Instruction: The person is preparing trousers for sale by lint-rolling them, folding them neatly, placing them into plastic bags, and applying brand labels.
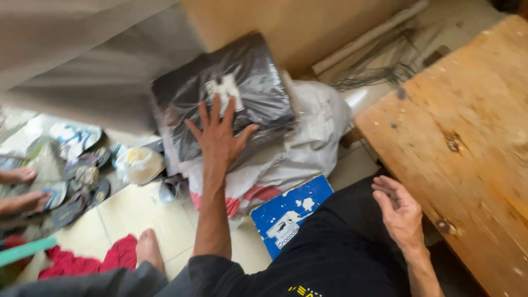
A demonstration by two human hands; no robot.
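A person's left hand (220,135) lies flat, fingers spread apart, on a dark plastic-wrapped bundle (225,91) that sits atop a white sack (311,135) on the tiled floor (140,212). The bundle leans against a brown cardboard box (286,27) behind it and carries a small white label (223,88) just above the fingertips. The right hand (399,209) hovers empty, palm up and fingers loosely curled apart, near the left edge of a worn wooden table (467,143). A blue box (289,212) lies on the floor at the sack's near edge, between the two arms. The person's bare foot (147,247) rests on the tiles beside a red cloth (91,261). Sandals (77,176) are scattered at the far left, where another person's feet (19,190) show.
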